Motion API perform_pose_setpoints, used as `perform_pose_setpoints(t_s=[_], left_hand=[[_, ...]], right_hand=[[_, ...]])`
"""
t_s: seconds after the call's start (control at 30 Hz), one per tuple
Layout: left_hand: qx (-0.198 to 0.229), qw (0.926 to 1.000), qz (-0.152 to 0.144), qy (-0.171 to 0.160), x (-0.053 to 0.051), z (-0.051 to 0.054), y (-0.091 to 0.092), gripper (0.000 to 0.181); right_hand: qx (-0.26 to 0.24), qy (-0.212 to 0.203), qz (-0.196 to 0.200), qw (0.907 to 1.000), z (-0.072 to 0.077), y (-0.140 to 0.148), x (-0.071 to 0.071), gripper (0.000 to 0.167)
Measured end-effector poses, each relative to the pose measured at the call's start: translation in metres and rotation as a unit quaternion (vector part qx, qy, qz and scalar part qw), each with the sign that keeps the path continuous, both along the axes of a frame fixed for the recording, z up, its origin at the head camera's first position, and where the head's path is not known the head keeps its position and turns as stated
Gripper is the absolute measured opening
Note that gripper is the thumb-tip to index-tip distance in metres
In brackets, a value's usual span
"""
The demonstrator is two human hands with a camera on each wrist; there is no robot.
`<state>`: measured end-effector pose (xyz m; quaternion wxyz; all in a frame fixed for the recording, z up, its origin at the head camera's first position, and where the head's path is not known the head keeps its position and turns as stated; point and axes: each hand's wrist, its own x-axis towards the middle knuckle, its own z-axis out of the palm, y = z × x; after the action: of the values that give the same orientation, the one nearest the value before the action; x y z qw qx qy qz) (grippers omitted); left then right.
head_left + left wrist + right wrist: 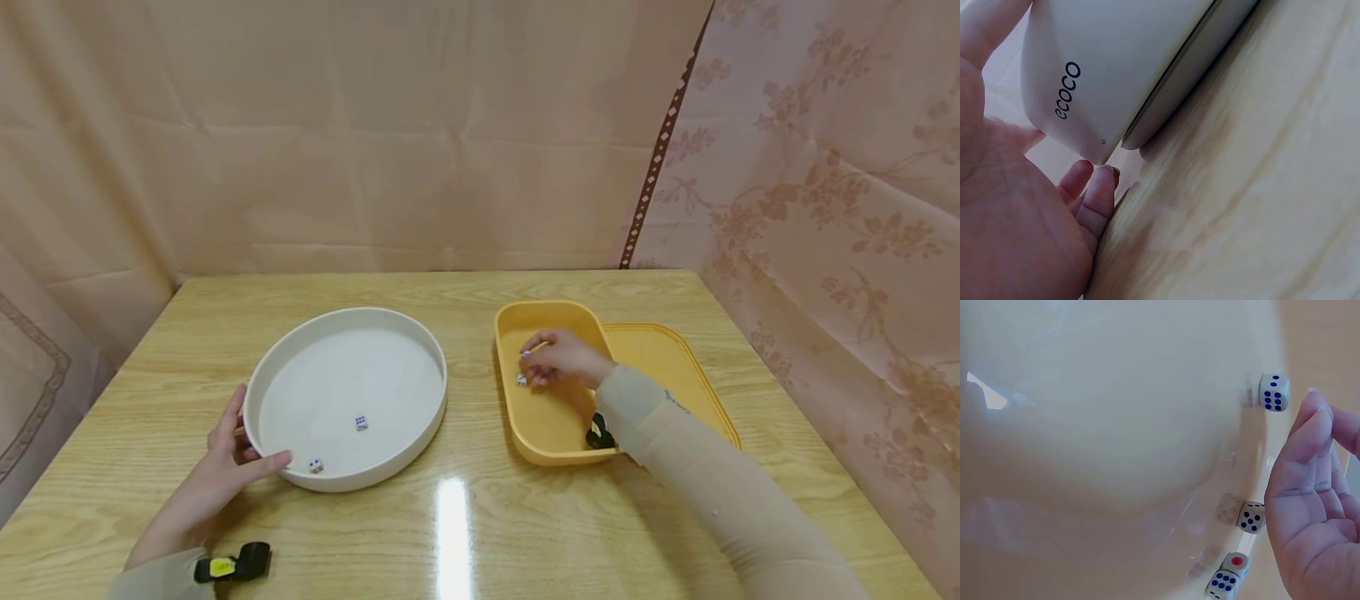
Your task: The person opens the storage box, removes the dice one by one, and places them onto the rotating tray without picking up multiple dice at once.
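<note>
My left hand (pixel 221 458) grips the near-left side of a white round tray (pixel 442 392), thumb over the rim and fingers against the outer wall. The left wrist view shows the tray's side (pixel 1129 56) lettered "ecoco". Two dice lie inside it, one die (pixel 362 423) near the middle front and another die (pixel 316 466) by the thumb. My right hand (pixel 562 358) reaches into a yellow box (pixel 547 457), fingers loosely bent. Close to its fingertips is a die (pixel 1274 392); several more, including one die (pixel 1251 517), lie along the box's edge. Nothing shows between its fingers.
A flat yellow lid (pixel 675 367) lies on the wooden table (pixel 360 550), partly behind the box and the right sleeve. Beige curtains (pixel 337 142) hang behind the table, and a pink floral cloth (pixel 847 208) hangs on the right.
</note>
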<state>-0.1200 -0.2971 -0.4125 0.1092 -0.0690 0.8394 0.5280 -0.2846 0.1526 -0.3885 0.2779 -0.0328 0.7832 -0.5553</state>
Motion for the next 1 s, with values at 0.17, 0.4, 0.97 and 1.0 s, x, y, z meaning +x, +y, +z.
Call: perform_pose_setpoints(t_s=[0.17, 0.4, 0.97, 1.0], left_hand=[[0.0, 1.0, -0.002, 0.002, 0.0, 0.0, 0.0, 0.118], [0.007, 1.0, 0.0, -0.002, 0.0, 0.001, 0.0, 0.118], [0.002, 1.0, 0.002, -0.009, 0.001, 0.003, 0.002, 0.118], [0.002, 0.9999, 0.003, -0.01, 0.001, 0.004, 0.002, 0.118]], right_hand=[[-0.006, 0.003, -0.003, 1.0, 0.003, -0.001, 0.001, 0.032], [-0.029, 0.007, -0.004, 0.9996, 0.011, -0.003, 0.002, 0.034], [-0.003, 0.052, 0.01, 0.9986, 0.041, -0.013, 0.001, 0.034], [-0.002, 0.056, 0.013, 0.9983, 0.043, -0.014, 0.001, 0.033]])
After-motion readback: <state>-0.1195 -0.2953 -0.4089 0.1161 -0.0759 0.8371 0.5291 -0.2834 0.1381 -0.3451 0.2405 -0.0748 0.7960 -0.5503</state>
